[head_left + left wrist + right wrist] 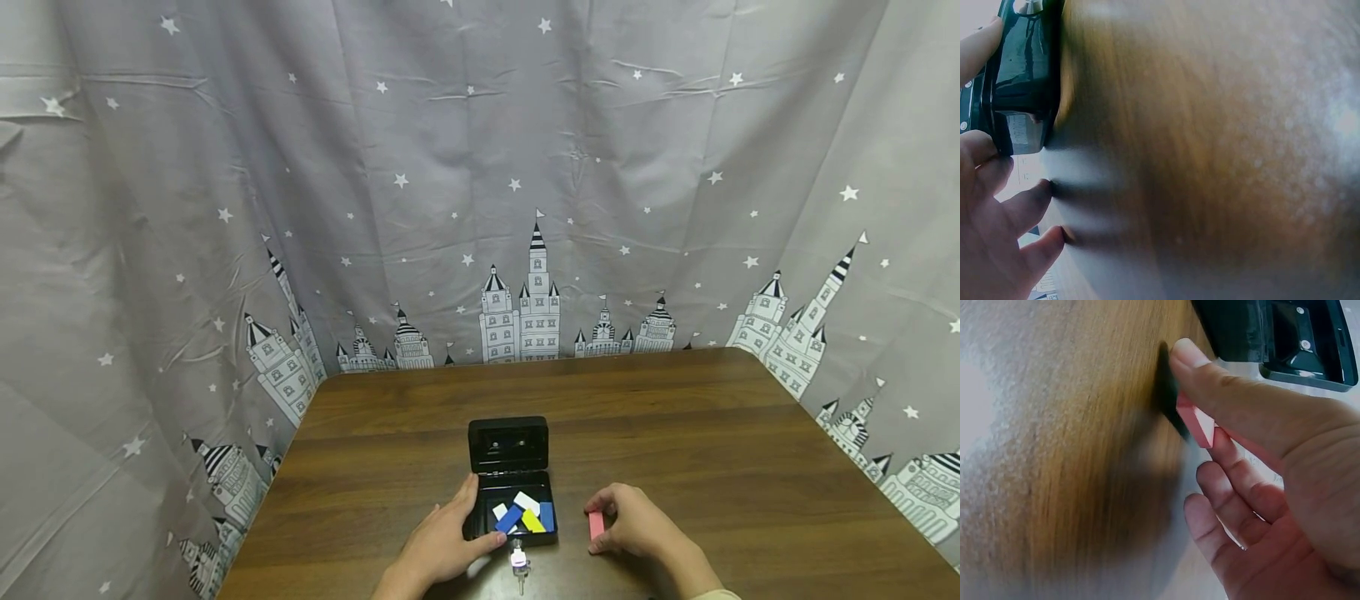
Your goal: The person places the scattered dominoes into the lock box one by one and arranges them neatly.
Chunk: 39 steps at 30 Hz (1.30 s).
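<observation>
A small black metal cash box (489, 539) sits on the table with its hinged lid (508, 450) raised. Inside lie several small flat blocks: a yellow block (533, 522), blue blocks (508, 519) and white ones (527, 502). My left hand (442, 537) holds the box at its left side, thumb at the front wall and index finger along the side; its other fingertips touch the table in the left wrist view. To the right of the box, my right hand (633, 521) pinches a pink block (1196, 422) between thumb and fingers, close over the tabletop.
A small key (521, 562) hangs at the front of the box, by its lock. The wooden table (675, 417) has rounded far corners. Behind it hangs a grey curtain (420, 125) printed with stars and castles.
</observation>
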Tool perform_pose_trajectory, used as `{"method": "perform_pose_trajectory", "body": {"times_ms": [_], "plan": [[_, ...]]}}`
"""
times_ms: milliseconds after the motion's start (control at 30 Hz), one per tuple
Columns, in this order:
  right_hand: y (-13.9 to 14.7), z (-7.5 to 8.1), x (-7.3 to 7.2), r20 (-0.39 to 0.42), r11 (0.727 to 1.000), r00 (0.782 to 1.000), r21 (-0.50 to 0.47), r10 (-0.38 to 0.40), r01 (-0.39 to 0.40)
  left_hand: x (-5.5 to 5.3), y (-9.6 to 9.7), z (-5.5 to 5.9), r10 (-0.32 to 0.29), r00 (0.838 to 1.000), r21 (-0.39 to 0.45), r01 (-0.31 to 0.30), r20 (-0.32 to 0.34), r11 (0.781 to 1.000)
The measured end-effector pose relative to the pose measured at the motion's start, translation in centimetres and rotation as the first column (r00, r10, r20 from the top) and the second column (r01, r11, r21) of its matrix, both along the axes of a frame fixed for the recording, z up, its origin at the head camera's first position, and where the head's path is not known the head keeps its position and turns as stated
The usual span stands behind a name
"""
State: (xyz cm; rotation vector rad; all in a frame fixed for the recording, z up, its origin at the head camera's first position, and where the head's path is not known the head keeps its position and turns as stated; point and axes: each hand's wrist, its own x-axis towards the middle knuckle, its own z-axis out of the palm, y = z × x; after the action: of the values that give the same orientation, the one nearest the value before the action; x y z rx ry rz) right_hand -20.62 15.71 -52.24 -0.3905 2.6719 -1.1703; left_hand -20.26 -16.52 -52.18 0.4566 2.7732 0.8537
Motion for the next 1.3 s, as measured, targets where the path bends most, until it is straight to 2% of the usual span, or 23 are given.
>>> {"method": "perform_pose_trajectory", "body": {"times_ms": [333,500,600,833,1300], "plan": [[-0.9,0.8,-0.4,-0.057,1.0,0.998,-0.012,-0.024,0.023,0.0,-0.1,0.1,-0.003,1.0,0.002,0.003,-0.013,1.0],[-1.7,1.3,-0.7,-0.054,1.0,0.998,0.0,-0.022,0.022,-0.1,-0.1,0.0,-0.001,1.0,0.004,0.001,-0.004,1.0],[-2.2,1.6,-1.0,-0.057,1.0,0.998,-0.003,-0.002,0.002,-0.1,-0.1,0.0,0.0,1.0,0.005,0.0,0.002,1.0],[-3.6,2.0,-1.3,-0.13,0.997,0.99,-0.025,0.063,-0.067,-0.1,-0.1,-0.1,0.008,1.0,0.007,-0.008,0.008,1.0],[-6.2,2.5,-1.6,-0.209,0.991,0.971,-0.033,0.117,-0.126,-0.1,0.3,-0.1,0.015,1.0,-0.004,-0.015,0.02,1.0]]}}
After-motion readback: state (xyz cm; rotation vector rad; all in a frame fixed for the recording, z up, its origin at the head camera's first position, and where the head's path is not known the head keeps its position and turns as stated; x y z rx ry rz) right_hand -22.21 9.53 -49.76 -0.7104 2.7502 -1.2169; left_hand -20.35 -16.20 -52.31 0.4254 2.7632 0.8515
